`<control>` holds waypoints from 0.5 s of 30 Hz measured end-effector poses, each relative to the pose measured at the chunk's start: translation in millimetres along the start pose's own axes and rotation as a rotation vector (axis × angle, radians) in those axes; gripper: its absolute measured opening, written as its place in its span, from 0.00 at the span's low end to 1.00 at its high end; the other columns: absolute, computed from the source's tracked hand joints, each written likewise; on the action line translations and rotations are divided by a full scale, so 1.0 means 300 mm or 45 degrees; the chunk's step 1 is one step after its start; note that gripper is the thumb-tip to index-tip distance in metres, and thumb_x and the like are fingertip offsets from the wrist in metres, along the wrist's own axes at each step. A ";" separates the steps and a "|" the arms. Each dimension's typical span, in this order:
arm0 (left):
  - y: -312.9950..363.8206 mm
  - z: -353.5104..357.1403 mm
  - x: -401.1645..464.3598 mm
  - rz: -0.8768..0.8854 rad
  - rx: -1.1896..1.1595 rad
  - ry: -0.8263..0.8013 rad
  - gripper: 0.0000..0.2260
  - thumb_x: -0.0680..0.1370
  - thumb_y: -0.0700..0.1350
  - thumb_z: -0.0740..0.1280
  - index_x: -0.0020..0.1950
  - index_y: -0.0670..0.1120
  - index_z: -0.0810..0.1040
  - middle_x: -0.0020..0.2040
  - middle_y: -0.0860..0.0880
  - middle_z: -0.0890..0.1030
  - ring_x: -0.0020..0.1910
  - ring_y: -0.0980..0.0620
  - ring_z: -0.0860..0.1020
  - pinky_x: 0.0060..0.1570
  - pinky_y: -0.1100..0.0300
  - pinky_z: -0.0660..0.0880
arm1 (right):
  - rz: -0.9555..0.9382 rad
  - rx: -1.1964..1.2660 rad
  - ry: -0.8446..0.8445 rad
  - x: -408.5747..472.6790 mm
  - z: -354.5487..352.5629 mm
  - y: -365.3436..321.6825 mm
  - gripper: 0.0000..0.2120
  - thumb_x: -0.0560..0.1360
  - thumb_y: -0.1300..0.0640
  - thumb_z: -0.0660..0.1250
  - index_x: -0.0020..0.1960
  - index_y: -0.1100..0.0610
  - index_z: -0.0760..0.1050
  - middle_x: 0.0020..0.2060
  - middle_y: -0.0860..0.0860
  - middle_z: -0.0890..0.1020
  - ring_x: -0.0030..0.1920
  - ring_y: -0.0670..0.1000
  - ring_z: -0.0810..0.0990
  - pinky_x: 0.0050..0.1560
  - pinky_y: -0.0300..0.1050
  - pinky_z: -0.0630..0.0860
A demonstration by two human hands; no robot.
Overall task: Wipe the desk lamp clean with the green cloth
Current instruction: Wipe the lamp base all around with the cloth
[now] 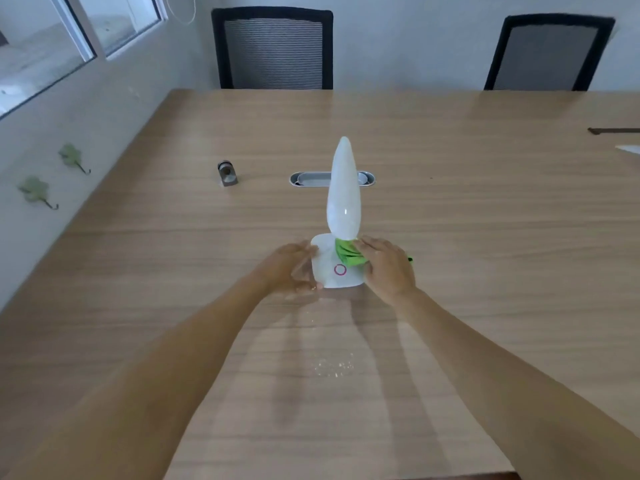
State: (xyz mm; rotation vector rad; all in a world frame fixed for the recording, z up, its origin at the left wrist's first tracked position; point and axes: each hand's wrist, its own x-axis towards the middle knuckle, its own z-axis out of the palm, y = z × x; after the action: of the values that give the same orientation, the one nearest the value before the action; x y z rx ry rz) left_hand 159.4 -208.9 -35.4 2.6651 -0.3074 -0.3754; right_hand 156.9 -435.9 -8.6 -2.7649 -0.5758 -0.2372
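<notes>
A white desk lamp [343, 195] stands in the middle of the wooden table [485, 220], its long rounded head pointing up and away from me. Its square white base carries a pink ring mark. My left hand [291, 268] grips the left edge of the base. My right hand [386, 266] presses the bunched green cloth [348, 254] against the top right of the base, just below the lamp head. A bit of the cloth pokes out behind my right hand.
A small metal cylinder object [227, 173] sits left of the lamp. An oval cable grommet [311, 178] lies in the table behind the lamp. Two black mesh chairs [273, 50] stand at the far edge. A dark strip [613, 130] lies at the right edge.
</notes>
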 end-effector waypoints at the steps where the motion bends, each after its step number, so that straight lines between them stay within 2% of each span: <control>1: 0.001 0.005 0.002 -0.023 -0.191 -0.025 0.41 0.66 0.63 0.69 0.74 0.46 0.66 0.76 0.45 0.65 0.75 0.46 0.64 0.75 0.51 0.60 | -0.019 0.028 -0.010 0.003 0.015 0.004 0.28 0.64 0.65 0.55 0.62 0.58 0.77 0.61 0.57 0.80 0.58 0.61 0.78 0.59 0.54 0.75; 3: 0.013 0.014 0.005 -0.121 -0.871 -0.050 0.26 0.70 0.52 0.73 0.66 0.46 0.75 0.71 0.46 0.71 0.68 0.45 0.71 0.70 0.40 0.66 | -0.059 0.074 -0.041 -0.002 0.039 0.015 0.27 0.64 0.68 0.57 0.62 0.58 0.77 0.61 0.57 0.80 0.60 0.60 0.77 0.62 0.54 0.75; 4: 0.027 0.013 0.005 -0.192 -1.102 -0.061 0.19 0.71 0.49 0.73 0.60 0.47 0.77 0.66 0.47 0.74 0.62 0.45 0.74 0.66 0.34 0.67 | -0.081 0.082 -0.044 -0.009 0.045 0.019 0.27 0.64 0.68 0.58 0.61 0.58 0.77 0.61 0.57 0.80 0.60 0.60 0.78 0.62 0.55 0.75; 5: 0.030 0.010 0.006 -0.199 -1.166 -0.025 0.14 0.72 0.47 0.72 0.57 0.47 0.78 0.63 0.47 0.75 0.58 0.46 0.75 0.64 0.32 0.68 | -0.100 0.081 -0.036 -0.021 0.046 0.020 0.27 0.63 0.68 0.57 0.61 0.58 0.78 0.60 0.57 0.81 0.59 0.61 0.78 0.60 0.57 0.76; 7: 0.024 0.015 0.014 -0.121 -0.932 0.013 0.14 0.74 0.47 0.70 0.59 0.46 0.78 0.62 0.47 0.74 0.59 0.47 0.73 0.66 0.37 0.68 | -0.151 0.041 -0.040 -0.062 0.040 0.024 0.28 0.64 0.65 0.52 0.59 0.57 0.79 0.57 0.55 0.82 0.56 0.60 0.80 0.54 0.57 0.79; 8: 0.010 0.013 0.019 -0.097 -0.761 -0.013 0.20 0.74 0.48 0.71 0.64 0.46 0.76 0.66 0.47 0.73 0.64 0.48 0.71 0.69 0.42 0.65 | -0.189 0.001 -0.058 -0.090 0.035 0.029 0.29 0.64 0.63 0.50 0.58 0.55 0.79 0.57 0.53 0.83 0.55 0.59 0.80 0.51 0.56 0.80; 10: 0.006 0.010 0.019 -0.026 -0.175 0.018 0.35 0.70 0.53 0.74 0.74 0.47 0.67 0.74 0.49 0.67 0.73 0.50 0.65 0.76 0.52 0.59 | -0.258 -0.070 -0.074 -0.146 0.013 0.035 0.29 0.64 0.62 0.49 0.58 0.53 0.79 0.56 0.49 0.83 0.54 0.58 0.81 0.47 0.54 0.77; 11: 0.006 0.012 0.016 0.000 -0.063 0.057 0.38 0.68 0.54 0.75 0.75 0.47 0.65 0.76 0.49 0.65 0.75 0.50 0.62 0.76 0.54 0.58 | -0.283 -0.087 -0.066 -0.163 -0.002 0.036 0.29 0.63 0.62 0.49 0.58 0.52 0.78 0.55 0.48 0.83 0.52 0.57 0.81 0.46 0.53 0.76; 13: 0.005 0.008 0.016 0.023 -0.118 0.049 0.38 0.69 0.53 0.74 0.76 0.47 0.64 0.76 0.48 0.64 0.76 0.48 0.62 0.76 0.55 0.58 | -0.288 -0.113 0.003 -0.152 -0.034 0.021 0.28 0.63 0.62 0.50 0.58 0.51 0.78 0.54 0.47 0.83 0.50 0.57 0.81 0.46 0.52 0.75; 15: 0.015 -0.002 0.019 0.044 -0.089 0.044 0.36 0.71 0.53 0.72 0.76 0.47 0.64 0.77 0.48 0.64 0.76 0.48 0.62 0.76 0.55 0.57 | -0.236 -0.121 0.064 -0.090 -0.055 -0.018 0.27 0.63 0.66 0.55 0.59 0.53 0.77 0.54 0.48 0.84 0.49 0.59 0.80 0.46 0.53 0.74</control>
State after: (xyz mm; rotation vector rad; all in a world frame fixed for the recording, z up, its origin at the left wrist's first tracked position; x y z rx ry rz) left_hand 164.2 -214.2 -34.1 2.5917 -0.3239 -0.3231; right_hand 128.6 -446.5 2.4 -2.7880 -0.8290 -0.3834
